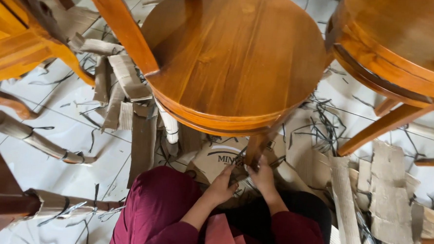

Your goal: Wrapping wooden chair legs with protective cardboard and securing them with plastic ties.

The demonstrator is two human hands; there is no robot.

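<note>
Two hands meet at the foot of one wooden chair leg (256, 149), which comes down from the far side, from under the round seat (234, 54), and ends just beyond my fingertips, its long axis running slightly tilted from far to near. Going from the left: a leg wrapped in brown corrugated card (36, 138) lies across the white tiled floor (54, 173), well apart from me, and strips of loose card (126, 84) and cut black strapping litter the tiles beside it. Next comes my left hand (220, 186), just left of the leg's foot, fingers curled loosely and resting on a flattened cardboard sheet (215, 158) under the chair; whether it pinches that sheet I cannot tell. My right hand (262, 177) sits directly below the leg, nearer to it than the left, fingers partly closed around the bottom end and touching the wood, though the fingertips are hidden behind the leg, so how firm the hold is stays unclear. Farther right a second chair (396, 47) stands, its slanted leg well clear of my hands, with more torn card pieces (389, 193) piled on the near right.
</note>
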